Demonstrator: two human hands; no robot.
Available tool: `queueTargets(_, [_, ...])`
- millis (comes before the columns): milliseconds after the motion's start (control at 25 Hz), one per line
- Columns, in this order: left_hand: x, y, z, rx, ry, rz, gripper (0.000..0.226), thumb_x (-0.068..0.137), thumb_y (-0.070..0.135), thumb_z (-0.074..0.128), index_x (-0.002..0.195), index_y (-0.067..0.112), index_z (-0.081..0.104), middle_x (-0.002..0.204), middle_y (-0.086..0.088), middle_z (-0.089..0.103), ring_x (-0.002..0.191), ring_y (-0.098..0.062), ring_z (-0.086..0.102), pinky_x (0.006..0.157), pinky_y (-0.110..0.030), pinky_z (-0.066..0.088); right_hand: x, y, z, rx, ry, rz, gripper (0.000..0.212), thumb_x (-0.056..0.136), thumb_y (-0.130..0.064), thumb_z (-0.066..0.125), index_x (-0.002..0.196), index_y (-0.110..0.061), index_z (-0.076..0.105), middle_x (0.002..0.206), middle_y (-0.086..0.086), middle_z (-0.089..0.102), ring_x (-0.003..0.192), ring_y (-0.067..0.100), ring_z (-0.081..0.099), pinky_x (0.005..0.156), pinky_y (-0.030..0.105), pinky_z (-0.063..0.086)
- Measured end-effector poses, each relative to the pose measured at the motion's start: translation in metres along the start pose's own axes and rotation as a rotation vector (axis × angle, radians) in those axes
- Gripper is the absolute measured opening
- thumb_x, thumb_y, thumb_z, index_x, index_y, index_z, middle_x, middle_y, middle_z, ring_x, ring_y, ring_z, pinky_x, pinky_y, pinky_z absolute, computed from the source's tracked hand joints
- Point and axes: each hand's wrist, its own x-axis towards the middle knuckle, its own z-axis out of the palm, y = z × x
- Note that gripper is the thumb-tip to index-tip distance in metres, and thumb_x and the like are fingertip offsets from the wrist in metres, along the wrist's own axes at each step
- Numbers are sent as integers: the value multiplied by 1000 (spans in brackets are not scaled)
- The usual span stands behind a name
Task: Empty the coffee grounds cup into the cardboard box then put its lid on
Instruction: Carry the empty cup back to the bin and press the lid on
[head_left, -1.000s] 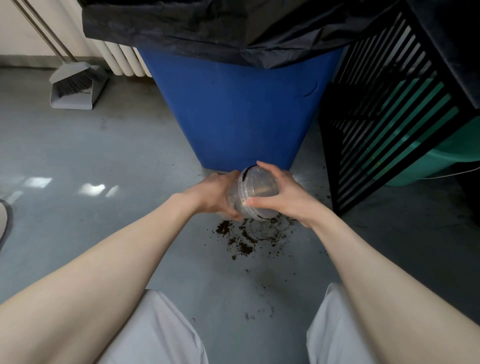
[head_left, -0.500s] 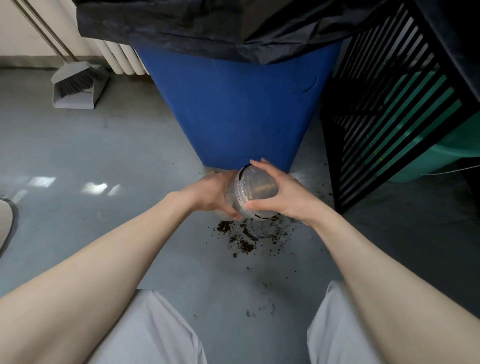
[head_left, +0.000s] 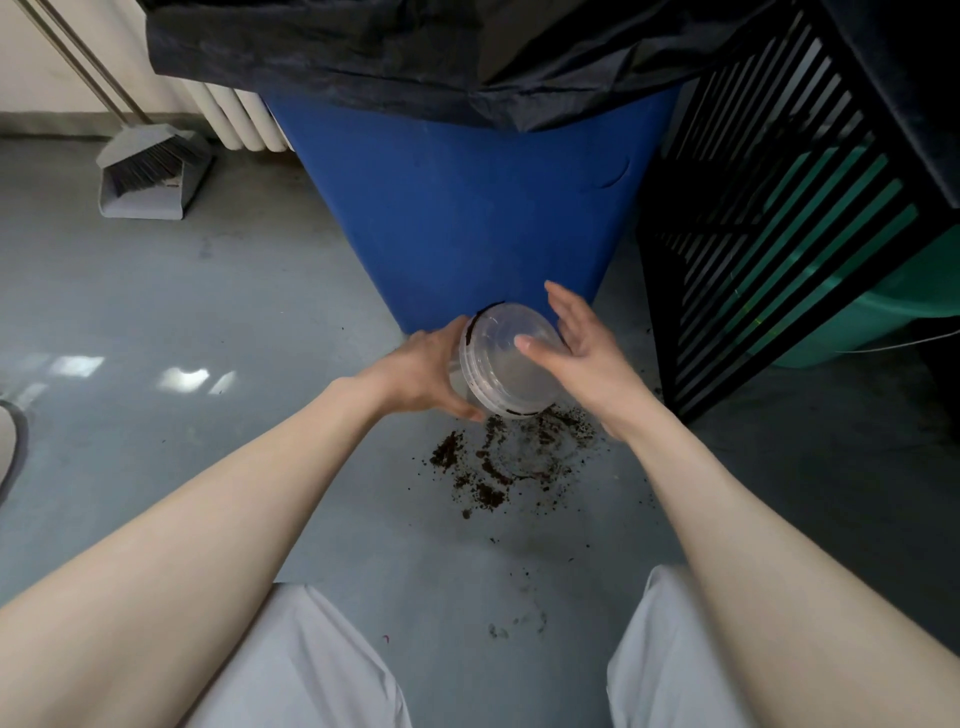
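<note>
**Desk:** Where is the cup?

**Photographer:** In front of the foot of the blue bin (head_left: 467, 208), held above the grey floor (head_left: 234, 322). The clear plastic cup (head_left: 461, 385) is tipped on its side. Its lid (head_left: 498, 366) sits over the mouth and faces the camera, with dark grounds showing along the rim.

**Desk:** And the hands?

**Photographer:** The left hand (head_left: 415, 371) grips the cup's body, fingers curled round it and the thumb underneath. The right hand (head_left: 589, 353) lies flat-fingered beside the lid, its fingers (head_left: 563, 306) straight and pointing toward the bin. Only its thumb rests on the lid's face.

**Desk:** What else is around the bin?

**Photographer:** A black bag (head_left: 389, 57) lines it and drapes over its top. Spilled coffee grounds (head_left: 493, 467) are scattered on the floor just in front of it, below the cup. To its right stands a black slatted rack (head_left: 769, 218), with a green tub (head_left: 904, 312) behind the slats. To its left, by the wall, a dustpan and brush (head_left: 150, 179) stand beside a white radiator (head_left: 244, 119).
</note>
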Motion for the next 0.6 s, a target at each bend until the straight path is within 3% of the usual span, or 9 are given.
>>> queueTargets(80, [0,0,-1,-12,19,8,106,55,48,97,143,29,41,127,6,69,116,-20,65,100,-33,53,1,-2,-2,13,84,22,77,84,-27,79,149,-35,39,162,-6,31,147,16,33,119,43,33])
queueTargets(280, [0,2,2,-23,-8,9,110,54,51,97,145,32,39,131,8,68,120,-19,64,104,-38,53,-1,3,-11,152,122,339,70,71,-36,88,133,-25,57,130,2,63,115,22,64,93,39,57])
queueTargets(400, [3,5,4,-58,-28,17,111,56,47,98,148,32,38,136,8,65,126,-18,61,109,-38,50,-2,5,-15,253,94,469,55,69,-35,89,117,-19,67,117,4,71,107,24,68,79,36,60])
queueTargets(520, [2,6,3,-89,-24,20,115,56,46,99,153,33,39,144,3,56,134,-20,52,116,-41,44,-1,5,-17,327,106,523,57,66,-32,91,115,-13,68,114,6,71,107,24,67,78,37,60])
queueTargets(600, [1,6,1,-104,-21,1,110,55,47,99,149,36,44,138,0,51,130,-21,47,115,-43,43,0,6,-17,388,119,562,56,64,-29,92,110,-11,65,112,7,70,105,24,66,78,40,60])
